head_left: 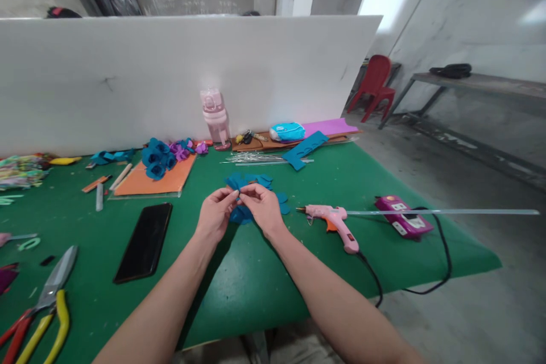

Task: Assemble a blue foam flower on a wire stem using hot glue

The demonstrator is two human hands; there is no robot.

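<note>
In the head view, the fingertips cover much of the blue piece (234, 181) they meet on, so its exact shape is hard to make out. The yellow-and-red-handled shears (55, 278) are cut off at the lower left, and the white board (128, 68) hides most of what lies behind it.

The left hand (215, 213) pinches the blue piece between thumb and forefinger; the right hand (262, 207) closes on it just beside, thumb and fingers drawn together, the two sets of fingertips almost touching. The piece sits above the middle of the green table (239, 296), with flat, rounded blue petals (282, 203) around and behind the hands.

The tabletop looks smooth and slightly glossy. Right of the hands lies a pink plastic glue gun (330, 213), a long translucent glue stick (469, 212) in its back. Curled blue flowers (157, 156) rest on a flat orange sheet (149, 183), a dark, shiny phone (145, 242) nearer the person.
</note>
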